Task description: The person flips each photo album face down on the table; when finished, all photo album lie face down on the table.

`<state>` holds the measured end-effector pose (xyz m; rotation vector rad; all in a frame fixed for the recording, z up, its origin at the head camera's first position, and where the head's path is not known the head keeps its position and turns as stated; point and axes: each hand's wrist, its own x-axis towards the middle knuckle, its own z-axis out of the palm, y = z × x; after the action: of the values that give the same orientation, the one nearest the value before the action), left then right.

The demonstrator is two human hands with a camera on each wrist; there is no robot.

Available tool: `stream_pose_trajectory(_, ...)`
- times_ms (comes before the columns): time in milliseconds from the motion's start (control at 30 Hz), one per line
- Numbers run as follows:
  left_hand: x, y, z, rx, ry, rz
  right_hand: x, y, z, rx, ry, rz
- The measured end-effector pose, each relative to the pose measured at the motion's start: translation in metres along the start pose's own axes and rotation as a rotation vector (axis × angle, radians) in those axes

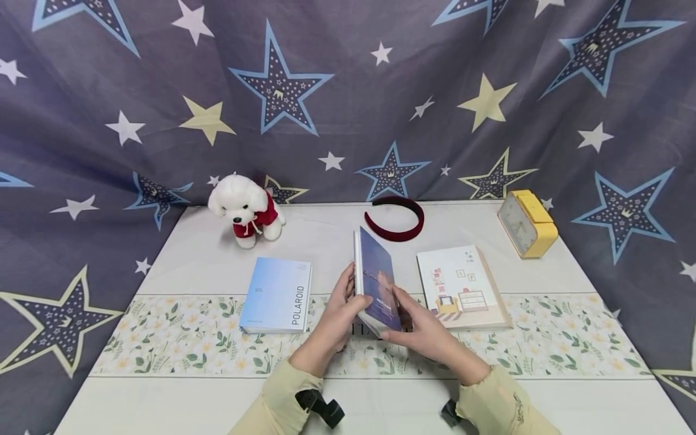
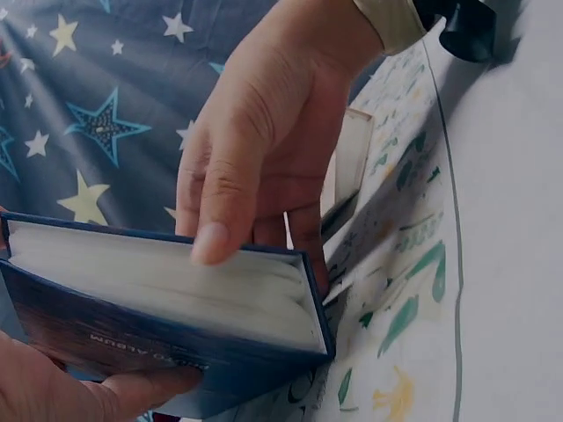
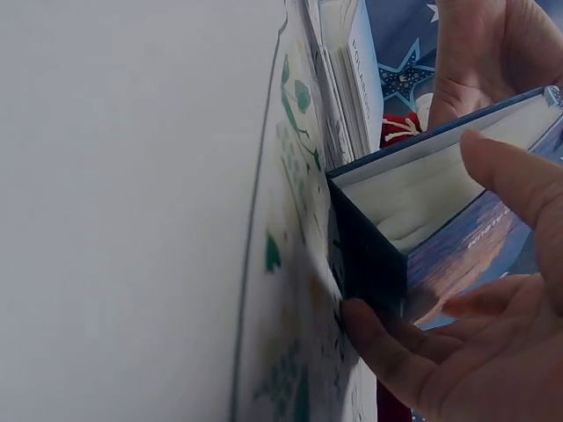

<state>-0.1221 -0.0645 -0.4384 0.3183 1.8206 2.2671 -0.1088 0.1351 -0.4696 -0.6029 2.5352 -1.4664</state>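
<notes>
A dark blue photo album (image 1: pixel 379 281) stands tilted between my two hands above the middle of the table, its cover turned toward the right. My left hand (image 1: pixel 341 314) grips its left side, the thumb over the cover edge and the fingers behind. On the other side, my right hand (image 1: pixel 426 332) holds the lower right part, with its thumb at the page edges. White page edges show in both wrist views. To the left lies a light blue album (image 1: pixel 275 295) marked POLAROID; to the right, a white book (image 1: pixel 462 287) with a drawn room on its cover.
At the back left sits a white plush dog (image 1: pixel 244 208) in red clothing. A dark red headband (image 1: pixel 418 220) lies at the back middle, and a yellow clock (image 1: pixel 527 223) stands back right. A floral strip (image 1: pixel 179 338) crosses the white table (image 1: pixel 163 402); a star-patterned curtain (image 1: pixel 337 48) hangs behind.
</notes>
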Motion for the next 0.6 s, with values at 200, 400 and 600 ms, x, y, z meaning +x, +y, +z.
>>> stream_pose_trajectory(200, -0.002, -0.001, -0.004, -0.014, 0.015, 0.011, -0.001, 0.0, 0.0, 0.05, -0.007, 0.097)
stream_pose_trajectory(400, -0.003, 0.0, -0.007, -0.053, 0.022, -0.004, -0.001, -0.002, -0.002, 0.089, 0.003, 0.178)
stream_pose_trajectory(600, -0.002, -0.001, -0.012, -0.095, 0.034, -0.054, -0.003, -0.002, -0.004, 0.113, 0.024, 0.166)
